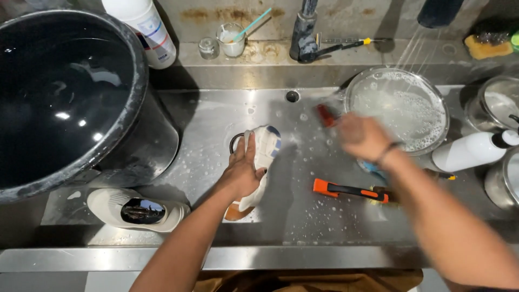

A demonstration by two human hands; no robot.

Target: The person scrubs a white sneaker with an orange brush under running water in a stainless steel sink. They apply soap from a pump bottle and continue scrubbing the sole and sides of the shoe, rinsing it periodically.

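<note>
Sneaker, white with blue marks, lies in the wet steel sink under our left hand, fingers curled over it. Suds fleck the metal; its mate waits near the black tub. Our right hand blurs around a red-tipped brush; its grip we cannot tell.

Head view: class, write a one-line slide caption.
Left hand presses a white shoe in a steel sink while the blurred right hand moves beside a soapy bowl.
</note>
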